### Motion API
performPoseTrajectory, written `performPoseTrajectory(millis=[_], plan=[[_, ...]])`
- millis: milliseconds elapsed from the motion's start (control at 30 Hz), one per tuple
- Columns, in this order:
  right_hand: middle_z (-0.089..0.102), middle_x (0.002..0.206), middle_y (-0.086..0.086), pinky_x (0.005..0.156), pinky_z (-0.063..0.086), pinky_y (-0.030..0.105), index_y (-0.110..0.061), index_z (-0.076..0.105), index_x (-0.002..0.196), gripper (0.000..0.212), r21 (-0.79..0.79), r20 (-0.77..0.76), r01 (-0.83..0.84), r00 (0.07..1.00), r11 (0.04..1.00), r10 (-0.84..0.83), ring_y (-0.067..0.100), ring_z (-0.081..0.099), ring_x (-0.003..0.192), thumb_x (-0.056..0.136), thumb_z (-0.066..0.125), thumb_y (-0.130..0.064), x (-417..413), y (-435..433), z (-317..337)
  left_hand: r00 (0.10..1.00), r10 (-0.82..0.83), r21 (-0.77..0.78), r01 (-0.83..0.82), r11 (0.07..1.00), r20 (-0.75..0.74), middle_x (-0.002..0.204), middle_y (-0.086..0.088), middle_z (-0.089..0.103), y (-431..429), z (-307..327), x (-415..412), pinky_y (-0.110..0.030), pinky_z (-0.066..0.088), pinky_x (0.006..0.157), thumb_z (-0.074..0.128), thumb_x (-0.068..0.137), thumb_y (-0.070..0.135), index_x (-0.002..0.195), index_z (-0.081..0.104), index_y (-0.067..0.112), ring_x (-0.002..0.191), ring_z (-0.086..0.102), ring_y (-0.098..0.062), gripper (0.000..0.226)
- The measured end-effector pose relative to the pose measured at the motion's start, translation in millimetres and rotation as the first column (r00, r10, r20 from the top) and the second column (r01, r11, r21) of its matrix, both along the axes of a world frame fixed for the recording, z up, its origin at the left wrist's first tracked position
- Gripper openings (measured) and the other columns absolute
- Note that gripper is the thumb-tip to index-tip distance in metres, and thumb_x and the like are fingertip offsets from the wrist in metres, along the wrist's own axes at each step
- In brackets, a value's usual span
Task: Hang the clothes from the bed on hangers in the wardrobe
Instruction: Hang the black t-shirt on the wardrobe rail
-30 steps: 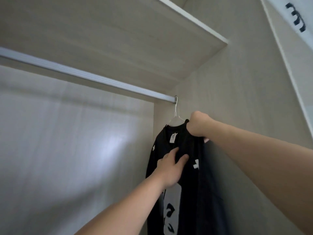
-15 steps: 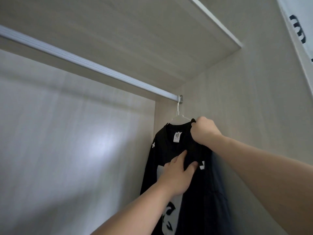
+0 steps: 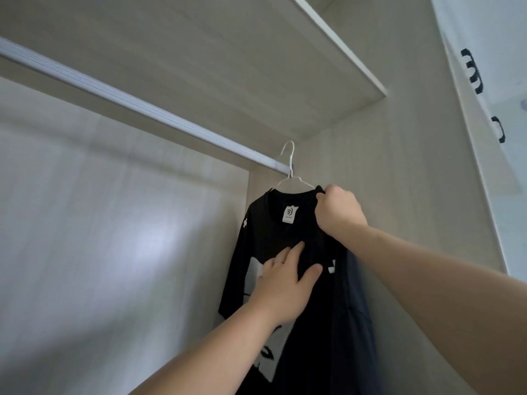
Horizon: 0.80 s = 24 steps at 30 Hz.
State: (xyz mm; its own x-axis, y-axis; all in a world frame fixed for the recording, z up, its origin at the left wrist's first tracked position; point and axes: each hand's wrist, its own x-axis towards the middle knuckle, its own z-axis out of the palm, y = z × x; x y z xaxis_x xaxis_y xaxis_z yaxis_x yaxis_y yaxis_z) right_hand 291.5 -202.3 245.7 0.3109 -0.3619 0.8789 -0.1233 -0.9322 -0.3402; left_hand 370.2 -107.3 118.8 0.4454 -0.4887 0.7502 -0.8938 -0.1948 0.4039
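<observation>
The black shirt (image 3: pixel 265 229) hangs at the centre of the frame, in the wardrobe's right back corner, draped over a white wire hanger (image 3: pixel 299 182). White print shows on its front, and a white label (image 3: pixel 289 214) sits inside the neck. The hanger's hook stands above the right end of the rail (image 3: pixel 137 105); whether it rests on the rail cannot be told.

The right hand (image 3: pixel 339 212) is closed in a fist on the shirt's neckline at the hanger's right shoulder, bunching the cloth. The left hand (image 3: pixel 285 283) lies flat on the shirt's chest just below, fingers straight and thumb spread, pressing the cloth and gripping nothing. Both forearms reach in from the lower right of the frame.

The rail runs from the left edge down to the corner. Above it, across the top of the frame, is the underside of a shelf (image 3: pixel 228 58). A pale back panel (image 3: pixel 114 223) fills the left, and the side wall (image 3: pixel 399 181) rises right of the shirt. In the upper right are white doors (image 3: pixel 499 38) with black handles (image 3: pixel 473 72).
</observation>
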Motion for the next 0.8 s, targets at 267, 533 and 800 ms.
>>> performPoseTrajectory(millis=[267, 533, 800], plan=[[0.055, 0.076, 0.007, 0.059, 0.039, 0.036, -0.011, 0.046, 0.088, 0.027, -0.146, 0.084, -0.008, 0.996, 0.989, 0.02, 0.033, 0.053, 0.072, 0.102, 0.035, -0.031, -71, -30, -19, 0.953, 0.248, -0.186, -0.215, 0.959, 0.177, 0.167, 0.006, 0.007, -5, 7, -28, -0.04, 0.012, 0.121, 0.032, 0.1, 0.059, 0.157, 0.013, 0.038, 0.152, 0.002, -0.018, 0.064], [0.058, 0.082, 0.006, 0.062, 0.039, 0.038, -0.019, 0.049, 0.104, 0.027, -0.379, 0.192, 0.267, 0.959, 0.886, -0.207, 0.034, 0.053, 0.077, 0.103, 0.031, -0.039, -206, -68, -2, 0.872, 0.445, -0.483, -0.307, 0.82, 0.201, 0.168, -0.004, 0.008, -54, 27, -93, -0.056, 0.006, 0.121, 0.024, 0.094, 0.06, 0.157, 0.014, 0.028, 0.153, 0.004, -0.029, 0.071], [0.059, 0.086, 0.013, 0.066, 0.033, 0.039, -0.019, 0.048, 0.108, 0.023, -0.355, 0.295, 0.492, 0.866, 0.795, -0.404, 0.036, 0.051, 0.079, 0.103, 0.033, -0.036, -361, -139, 18, 0.876, 0.322, -0.548, -0.082, 0.832, 0.358, 0.167, -0.006, 0.007, -117, 58, -233, -0.054, 0.0, 0.122, 0.031, 0.095, 0.055, 0.157, 0.017, 0.023, 0.154, 0.002, -0.03, 0.071]])
